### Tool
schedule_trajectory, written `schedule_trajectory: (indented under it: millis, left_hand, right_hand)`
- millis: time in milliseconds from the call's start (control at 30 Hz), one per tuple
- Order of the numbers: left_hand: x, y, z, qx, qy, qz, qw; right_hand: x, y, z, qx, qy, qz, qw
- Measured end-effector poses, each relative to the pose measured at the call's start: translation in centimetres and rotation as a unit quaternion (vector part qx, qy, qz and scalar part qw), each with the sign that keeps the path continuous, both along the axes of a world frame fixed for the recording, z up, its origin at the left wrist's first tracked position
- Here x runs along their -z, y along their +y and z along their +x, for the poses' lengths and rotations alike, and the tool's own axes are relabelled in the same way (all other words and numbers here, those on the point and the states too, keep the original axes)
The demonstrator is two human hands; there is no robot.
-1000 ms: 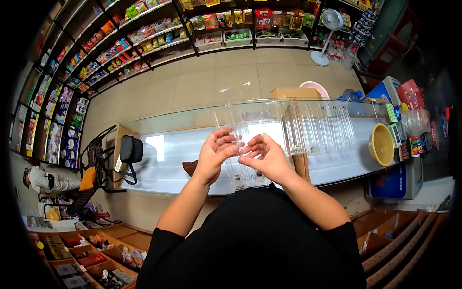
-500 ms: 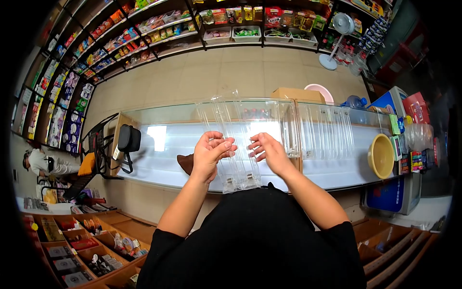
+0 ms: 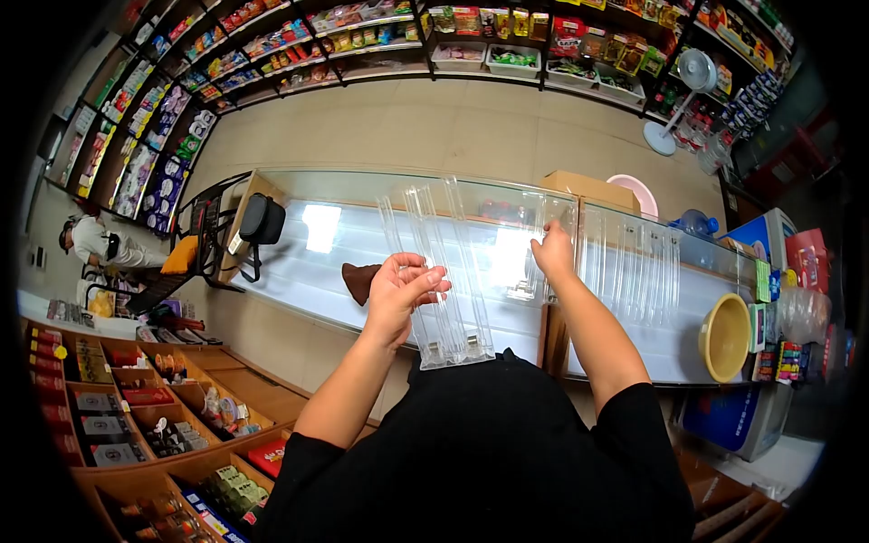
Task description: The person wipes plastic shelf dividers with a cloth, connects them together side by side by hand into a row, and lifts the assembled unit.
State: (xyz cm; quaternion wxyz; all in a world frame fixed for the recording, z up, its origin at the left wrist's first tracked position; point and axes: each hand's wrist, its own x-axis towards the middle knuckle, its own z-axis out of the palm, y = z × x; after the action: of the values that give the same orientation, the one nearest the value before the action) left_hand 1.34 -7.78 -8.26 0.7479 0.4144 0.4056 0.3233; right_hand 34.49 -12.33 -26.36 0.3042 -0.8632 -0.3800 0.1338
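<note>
My left hand (image 3: 403,299) is closed on a clear plastic pusher tray (image 3: 457,317) with long thin dividers, held upright and tilted in front of my chest. Two small metal coils show near its lower end. Over the glass counter, my right hand (image 3: 555,253) is stretched forward with its fingers on another clear plastic strip (image 3: 522,282); the thin plastic makes the exact grip hard to see. A brown object (image 3: 359,282) lies behind my left hand, partly hidden by it.
Several clear strips (image 3: 634,271) lie on the right part of the glass counter (image 3: 317,281). A yellow bowl (image 3: 724,338) sits at its right end, a black bag (image 3: 261,219) at its left. Beyond stand a cardboard box (image 3: 593,190) and stocked shelves. A person (image 3: 95,240) is far left.
My right hand has left the tray's side and reached forward and right to a strip on the counter. My left hand still holds the tray. The view has turned slightly.
</note>
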Motion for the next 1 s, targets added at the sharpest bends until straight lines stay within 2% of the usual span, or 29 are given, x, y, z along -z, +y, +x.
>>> schedule_trajectory:
  millis: [267, 367, 433, 500, 533, 600, 633, 700, 767, 833, 900, 1000]
  left_hand:
    - [-1.4, 2.2, -1.6, 0.016, -0.007, 0.008, 1.0]
    - [-1.5, 4.0, -2.2, 0.029, -0.019, 0.011, 0.999]
    - [-1.3, 5.3, -2.3, 0.039, -0.024, 0.008, 0.999]
    - [-0.8, 6.6, -2.3, 0.053, -0.03, 0.003, 0.998]
    - [-0.5, 7.2, -2.3, 0.061, -0.034, 0.0, 0.998]
    - [0.1, 8.0, -2.2, 0.077, -0.042, -0.009, 0.996]
    - [0.3, 8.3, -2.1, 0.084, -0.046, -0.015, 0.995]
    - [0.6, 8.6, -1.5, 0.093, -0.053, -0.021, 0.994]
    - [0.8, 8.3, -0.6, 0.101, -0.045, -0.022, 0.994]
    - [0.7, 8.0, -0.3, 0.106, -0.045, -0.026, 0.993]
    - [0.3, 7.4, 0.4, 0.109, -0.049, -0.024, 0.993]
    - [-0.1, 6.1, 1.5, 0.116, -0.075, -0.044, 0.989]
  right_hand:
    - [1.8, 1.0, 0.2, -0.005, 0.005, 0.02, 1.0]
    - [-0.5, 1.1, -0.8, 0.05, 0.05, 0.059, 0.996]
    - [-3.0, 0.4, -1.9, 0.05, 0.053, 0.054, 0.996]
    - [-4.3, -0.1, -2.8, 0.061, 0.202, 0.136, 0.968]
    - [-5.1, -0.4, -3.1, 0.07, 0.198, 0.135, 0.968]
    - [-7.2, -1.7, -3.9, 0.034, 0.384, 0.171, 0.907]
    - [-9.6, -2.5, -5.0, 0.041, 0.379, 0.171, 0.908]
    - [-14.1, -3.6, -7.1, 0.049, 0.562, 0.217, 0.796]
    - [-15.0, -4.7, -7.1, 0.035, 0.542, 0.219, 0.811]
    - [-17.0, -4.9, -7.8, -0.083, 0.634, 0.201, 0.742]
    - [-17.4, -5.0, -7.8, -0.108, 0.618, 0.177, 0.759]
    - [-18.2, -4.8, -8.4, -0.128, 0.644, 0.205, 0.726]
